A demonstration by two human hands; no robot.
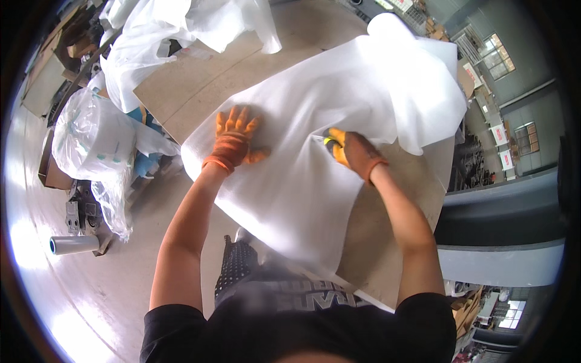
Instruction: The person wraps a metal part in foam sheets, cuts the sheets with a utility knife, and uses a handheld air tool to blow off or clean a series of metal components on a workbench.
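A white foam sheet (284,175) lies wrinkled across a brown board-topped table (387,224). My left hand (233,140), in an orange work glove, presses on the sheet with its fingers spread. To its right, my gloved right hand (357,152) is closed around a yellow-and-black utility knife (330,142). The fingers cover most of the knife, and its blade cannot be made out. Creases in the sheet run toward the knife. Beyond my right hand, the sheet joins a thick white roll (417,78) at the table's far right.
Crumpled white wrapping (151,42) covers the far left table corner. On the left stands a plastic-wrapped roll (94,130), with a small film roll (74,244) on the floor (139,266). A grey curved beam (502,263) is at the right.
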